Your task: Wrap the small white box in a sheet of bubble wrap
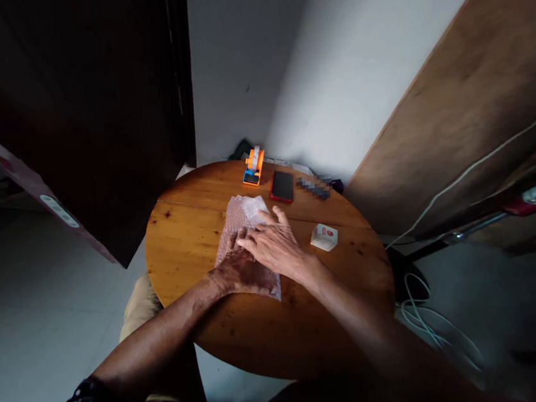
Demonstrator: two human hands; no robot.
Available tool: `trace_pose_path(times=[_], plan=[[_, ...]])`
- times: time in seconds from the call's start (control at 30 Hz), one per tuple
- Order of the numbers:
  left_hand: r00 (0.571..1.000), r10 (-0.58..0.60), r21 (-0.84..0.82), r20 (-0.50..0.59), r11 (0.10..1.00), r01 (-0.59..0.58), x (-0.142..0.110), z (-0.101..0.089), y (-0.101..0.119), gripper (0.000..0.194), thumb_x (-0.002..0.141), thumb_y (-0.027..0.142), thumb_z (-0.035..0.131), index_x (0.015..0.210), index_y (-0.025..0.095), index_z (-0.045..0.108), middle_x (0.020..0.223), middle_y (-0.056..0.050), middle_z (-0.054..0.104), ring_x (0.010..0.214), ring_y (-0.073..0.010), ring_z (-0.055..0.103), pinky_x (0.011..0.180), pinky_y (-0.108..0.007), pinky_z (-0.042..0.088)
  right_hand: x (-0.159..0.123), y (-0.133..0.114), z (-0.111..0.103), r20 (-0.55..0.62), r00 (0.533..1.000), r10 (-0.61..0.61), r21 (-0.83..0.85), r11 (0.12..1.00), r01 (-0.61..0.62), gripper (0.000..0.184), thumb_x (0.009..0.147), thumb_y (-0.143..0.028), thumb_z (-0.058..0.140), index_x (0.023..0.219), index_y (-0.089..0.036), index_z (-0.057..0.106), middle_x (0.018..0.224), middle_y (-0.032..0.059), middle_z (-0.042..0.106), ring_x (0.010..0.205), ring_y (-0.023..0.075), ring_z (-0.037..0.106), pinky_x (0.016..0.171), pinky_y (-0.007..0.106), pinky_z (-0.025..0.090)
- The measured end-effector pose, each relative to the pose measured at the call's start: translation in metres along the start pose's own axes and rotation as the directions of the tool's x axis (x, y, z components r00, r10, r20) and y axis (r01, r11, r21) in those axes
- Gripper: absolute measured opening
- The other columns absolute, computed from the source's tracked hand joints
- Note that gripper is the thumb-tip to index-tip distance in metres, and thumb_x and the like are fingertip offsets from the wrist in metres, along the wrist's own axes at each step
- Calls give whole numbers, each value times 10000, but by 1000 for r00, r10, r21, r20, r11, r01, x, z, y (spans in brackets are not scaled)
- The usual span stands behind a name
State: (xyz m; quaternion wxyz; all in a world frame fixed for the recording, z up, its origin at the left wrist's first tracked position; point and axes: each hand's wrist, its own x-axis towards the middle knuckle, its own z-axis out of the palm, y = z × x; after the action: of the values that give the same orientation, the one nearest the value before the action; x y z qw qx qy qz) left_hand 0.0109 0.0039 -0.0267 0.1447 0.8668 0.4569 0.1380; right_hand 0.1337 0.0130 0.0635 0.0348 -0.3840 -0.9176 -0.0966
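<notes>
Handling bubble wrap [246, 211] on a round wooden table [180, 237], with a spread right hand [275, 245] and a left hand [238, 270] too covered to tell whether spread or pinching

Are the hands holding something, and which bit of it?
The left hand and right hand are over the middle of the bubble wrap on the table; whether any fingers grip it can't be told.

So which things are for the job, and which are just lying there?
For the job:
- bubble wrap, under the left hand and right hand

Probably just lying there, untouched:
- orange tape dispenser (might belong, can't tell)
- red-edged phone
- small white box
</notes>
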Motion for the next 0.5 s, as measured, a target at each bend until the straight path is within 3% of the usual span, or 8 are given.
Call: trace_pose_path(times=[0.07, 0.2, 0.37, 0.5], plan=[[999, 4, 7, 53, 1000, -5, -10, -13, -2, 1192, 591, 834, 648, 1551, 219, 299, 1620, -164, 259, 1490, -473, 103, 1197, -610, 107, -7, 11, -3, 20, 993, 115, -77, 991, -113, 395, 1020, -400, 423, 987, -215, 770, 1040, 126, 740, 1320, 343, 448, 1116, 581, 169], [997, -21, 11, 72, 1000, 20, -15, -24, 3, 1157, 615, 846, 622, 1563, 288, 262, 1654, -162, 132, 1491, -496, 63, 1178, -648, 82, -25, 27, -6, 41, 943, 329, -177, 932, -318, 429, 992, -445, 463, 1023, -137, 759, 1307, 189, 625, 1357, 386, 405, 1122, 597, 191], [997, -42, 20, 68, 999, 41, -13, -25, 6, 1165, 612, 862, 612, 1570, 316, 235, 1651, -159, 145, 1491, -497, 65, 1173, -658, 90, -48, 34, 9, 134, 899, 417, -199, 900, -388, 312, 946, -346, 549, 1115, -158, 733, 1395, 194, 549, 1305, 397, 455, 1052, 550, 318], [995, -37, 42, 91, 999, 33, -13, -24, 4, 1178, 632, 876, 584, 1577, 272, 223, 1648, -193, 126, 1492, -497, 55, 1178, -654, 91, -57, 39, 24, 107, 907, 408, -184, 904, -386, 313, 963, -297, 504, 1151, -155, 710, 1383, 189, 561, 1301, 362, 464, 1037, 522, 337]])
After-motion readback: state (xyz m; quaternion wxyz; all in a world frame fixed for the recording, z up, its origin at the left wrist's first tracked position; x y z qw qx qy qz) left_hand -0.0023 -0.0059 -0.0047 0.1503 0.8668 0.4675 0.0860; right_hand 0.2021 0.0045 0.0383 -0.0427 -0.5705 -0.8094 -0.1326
